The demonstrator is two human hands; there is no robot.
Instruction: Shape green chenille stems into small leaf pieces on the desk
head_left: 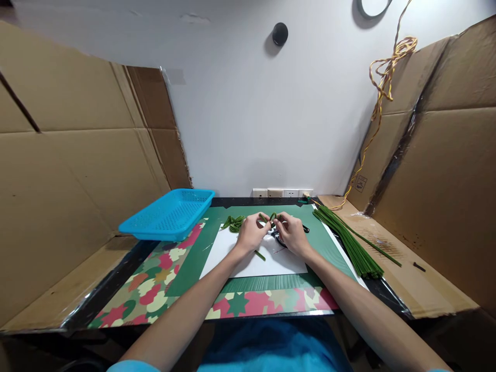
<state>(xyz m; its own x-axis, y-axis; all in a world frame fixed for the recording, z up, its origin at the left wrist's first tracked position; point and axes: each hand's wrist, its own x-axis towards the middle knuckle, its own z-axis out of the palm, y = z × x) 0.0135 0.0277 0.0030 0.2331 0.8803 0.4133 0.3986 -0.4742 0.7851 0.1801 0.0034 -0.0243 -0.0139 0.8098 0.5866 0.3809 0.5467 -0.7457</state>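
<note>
Over a white sheet of paper (228,261), my left hand (252,231) and my right hand (291,232) meet with their fingertips close together. Both pinch a green fuzzy pipe cleaner (273,217), which is bent into a small loop between them. Beneath my right hand lies a pair of black-handled scissors (279,239), partly covered by it. A short green piece (260,255) rests on the paper by my left wrist. Just left of my left hand is a small pile of bent green pipe cleaners (233,223).
A blue perforated basket (170,214) stands at the back left. On the right lies a thick bundle of straight green pipe cleaners (349,243). Cardboard walls (77,119) flank the table on both sides. Sockets (275,193) and a yellow twisted cord (382,98) are at the back wall.
</note>
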